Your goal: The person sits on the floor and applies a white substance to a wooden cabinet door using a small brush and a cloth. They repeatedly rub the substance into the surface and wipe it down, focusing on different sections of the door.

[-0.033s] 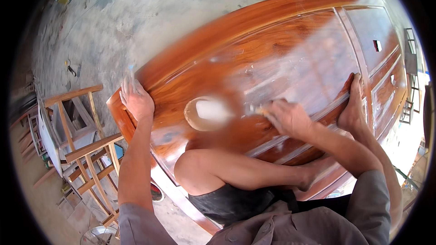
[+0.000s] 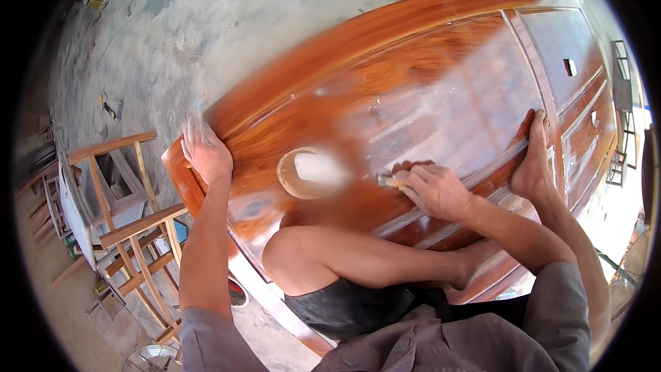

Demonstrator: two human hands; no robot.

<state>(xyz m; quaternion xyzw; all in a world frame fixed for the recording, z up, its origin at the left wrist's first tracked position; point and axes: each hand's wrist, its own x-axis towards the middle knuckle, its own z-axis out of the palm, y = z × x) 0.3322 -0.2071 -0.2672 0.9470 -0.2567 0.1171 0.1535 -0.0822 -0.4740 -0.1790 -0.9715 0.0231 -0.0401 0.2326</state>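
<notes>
A glossy red-brown wooden panel door (image 2: 427,62) lies under my hands and legs, with pale smears across its recessed panels. My left hand (image 2: 206,153) rests at its left end, by the corner, fingers stretched out and holding nothing. My right hand (image 2: 441,191) is closed on a small tool with a tan handle (image 2: 394,180), low over the middle panel. The tool's pale tip points left; I cannot tell whether it is a brush or a scraper. Between my hands stands a round tan bowl (image 2: 288,178) with something white in it, partly lost in a blurred patch.
My bare foot (image 2: 530,162) presses on the door at the right, and my bent leg (image 2: 365,255) crosses its near side. Wooden frames (image 2: 141,255) stand at the left. A grey, stained concrete floor (image 2: 186,41) stretches beyond. Dark metal frames (image 2: 622,124) are at the far right.
My right hand and the tool have shifted slightly down and toward me, and the tool shows more sharply. My left hand stays in place.
</notes>
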